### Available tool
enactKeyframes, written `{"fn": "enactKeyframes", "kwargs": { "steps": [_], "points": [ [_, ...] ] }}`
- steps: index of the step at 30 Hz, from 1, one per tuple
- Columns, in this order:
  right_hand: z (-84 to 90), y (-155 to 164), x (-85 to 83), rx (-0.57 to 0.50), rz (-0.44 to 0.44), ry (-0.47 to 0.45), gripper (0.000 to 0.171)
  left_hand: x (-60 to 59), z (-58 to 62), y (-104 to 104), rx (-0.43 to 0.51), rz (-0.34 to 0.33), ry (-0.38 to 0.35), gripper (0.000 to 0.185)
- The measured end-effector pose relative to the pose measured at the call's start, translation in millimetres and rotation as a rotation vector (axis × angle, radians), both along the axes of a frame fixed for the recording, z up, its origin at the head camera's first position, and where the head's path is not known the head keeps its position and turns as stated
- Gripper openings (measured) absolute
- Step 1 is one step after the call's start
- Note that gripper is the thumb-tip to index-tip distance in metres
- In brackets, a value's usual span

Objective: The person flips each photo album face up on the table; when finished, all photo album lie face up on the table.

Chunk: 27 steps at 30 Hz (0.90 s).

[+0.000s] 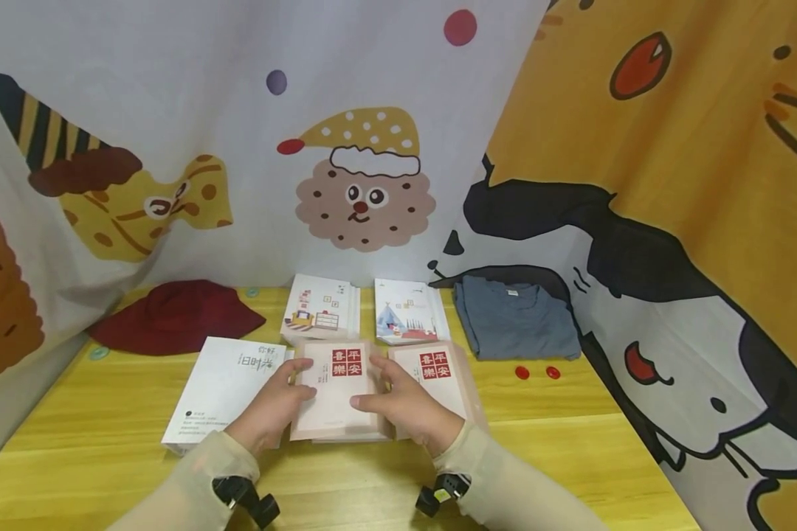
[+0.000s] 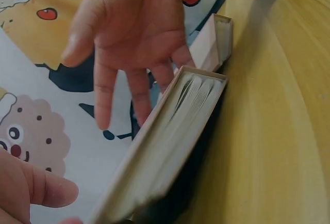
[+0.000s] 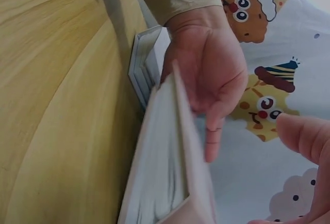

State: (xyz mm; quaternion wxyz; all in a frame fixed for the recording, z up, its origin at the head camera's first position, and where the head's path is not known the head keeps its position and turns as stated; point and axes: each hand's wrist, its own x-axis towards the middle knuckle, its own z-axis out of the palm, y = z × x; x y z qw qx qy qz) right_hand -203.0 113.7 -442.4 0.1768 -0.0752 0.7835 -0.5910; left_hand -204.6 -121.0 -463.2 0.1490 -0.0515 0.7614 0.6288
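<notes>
Your left hand and right hand flank the pink booklet stack at the desk's near middle, fingers curled onto its edges in a light grip. The pages sit loose, so uneven pressure could fan or spill them. Nudging sideways risks shoving the second pink stack or the white book; beyond lie two illustrated packs.

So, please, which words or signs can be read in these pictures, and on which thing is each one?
"平安喜樂": red squares on the pink book that both hands hold.
"平安喜樂": the same on the second pink book to its right.
"日时光", seen upside down: on the white book; its small print is unreadable.
The two illustrated books behind: too small to read.
</notes>
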Motion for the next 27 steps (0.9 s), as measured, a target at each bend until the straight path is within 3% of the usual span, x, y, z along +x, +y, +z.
{"fn": "enactKeyframes", "kwargs": {
  "steps": [7,14,19,22,27],
  "points": [
    [-5.8,-3,-2.2,-0.031,0.047,-0.001,0.08,4.0,9.6,-4,0.032,-0.011,0.1,0.064],
    [-9.2,-8,-7.3,-0.052,0.019,-0.023,0.076,13.5,34.5,-6,0.101,-0.046,0.181,0.068],
    [-10.9,-11,-10.3,-0.044,0.034,0.012,0.072,18.6,44.7,-6,0.17,-0.059,0.249,0.076],
    [-11.1,-12,-10.4,-0.074,0.022,0.025,0.066,19.9,44.2,-5,0.231,-0.081,0.249,0.072],
    [-11.5,-14,-10.3,-0.174,-0.01,-0.024,0.055,18.4,35.9,-4,0.239,-0.171,0.162,0.063]
  ]
}}
